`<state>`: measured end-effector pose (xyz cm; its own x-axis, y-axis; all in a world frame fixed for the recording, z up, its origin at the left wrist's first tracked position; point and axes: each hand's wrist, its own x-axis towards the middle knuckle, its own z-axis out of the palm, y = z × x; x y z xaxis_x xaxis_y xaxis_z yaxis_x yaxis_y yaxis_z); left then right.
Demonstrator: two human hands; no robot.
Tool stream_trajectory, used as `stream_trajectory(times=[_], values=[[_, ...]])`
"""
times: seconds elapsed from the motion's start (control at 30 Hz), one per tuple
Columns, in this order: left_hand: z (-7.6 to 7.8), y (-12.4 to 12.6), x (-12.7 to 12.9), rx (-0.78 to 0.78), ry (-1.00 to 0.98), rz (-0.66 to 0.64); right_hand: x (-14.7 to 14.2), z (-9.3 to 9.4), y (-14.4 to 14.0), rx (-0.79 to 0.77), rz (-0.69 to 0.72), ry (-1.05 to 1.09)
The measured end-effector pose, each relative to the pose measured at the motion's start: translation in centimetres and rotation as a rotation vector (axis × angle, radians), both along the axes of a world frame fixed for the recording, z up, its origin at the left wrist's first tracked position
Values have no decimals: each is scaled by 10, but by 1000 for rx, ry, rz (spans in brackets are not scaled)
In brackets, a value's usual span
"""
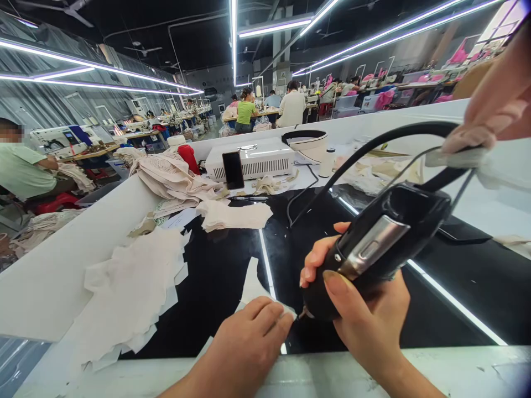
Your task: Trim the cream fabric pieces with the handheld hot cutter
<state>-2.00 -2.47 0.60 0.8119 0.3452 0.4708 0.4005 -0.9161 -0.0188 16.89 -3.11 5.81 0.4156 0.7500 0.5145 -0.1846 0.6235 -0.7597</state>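
Note:
My right hand [369, 309] is wrapped around a black corded hand tool [385, 237] with a metal plate on its side. Its small tip points down and left, close to the edge of a cream fabric piece [253, 284]. My left hand [253, 337] presses on that piece with fingers together and bent, gripping its near edge. The palm side of the left hand is hidden. At the upper right, another person's hand [481, 121] touches the tool's thick black cable [398, 130] and a clear strip; that hand is partly blurred.
Cream cut pieces [128, 287] are stacked at left, with another small stack [236, 214] ahead. A heap of fabric [170, 177], a phone [233, 170], a white vented box [257, 160] and a round bin [307, 145] line the back of the black tabletop [207, 309]. White side boards [62, 260] border it.

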Motion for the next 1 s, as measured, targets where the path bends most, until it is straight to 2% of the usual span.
stream_trajectory(times=[0.23,0.67,1.0], values=[[-4,-3,-3,-73,-13,23,1,2,0,-15,-4,35],[0,-6,0,-105,-27,21,-2,0,4,-23,20,47],[1,-10,-5,-38,-60,-5,-7,6,-8,14,33,22]])
